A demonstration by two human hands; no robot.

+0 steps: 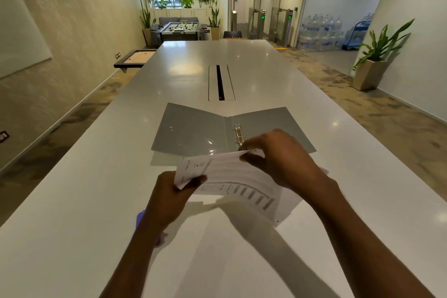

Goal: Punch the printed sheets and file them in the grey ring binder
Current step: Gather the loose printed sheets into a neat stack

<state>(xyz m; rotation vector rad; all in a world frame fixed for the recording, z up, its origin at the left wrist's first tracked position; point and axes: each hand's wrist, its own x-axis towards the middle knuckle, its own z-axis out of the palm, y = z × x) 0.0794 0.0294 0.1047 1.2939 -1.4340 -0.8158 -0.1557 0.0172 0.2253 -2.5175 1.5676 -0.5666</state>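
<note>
Nearest, a purple thing (140,221), perhaps the punch, peeks out from under the left forearm; too little shows to be sure. Above the white surface (72,201) both hands hold the sheets (237,184) in the air. The left hand (167,198) pinches their near-left corner, thumb on top. The right hand (278,159) pinches the far edge, fingers curled over it. Small holes show along the sheets' edges, so punching looks done and filing is the step in hand. Just beyond, the binder (193,130) lies open flat, its rings (239,134) standing at the spine, close to the right hand. Whether the rings are open I cannot tell. Next, the holes must line up with the rings, which must be apart to take the sheets.
</note>
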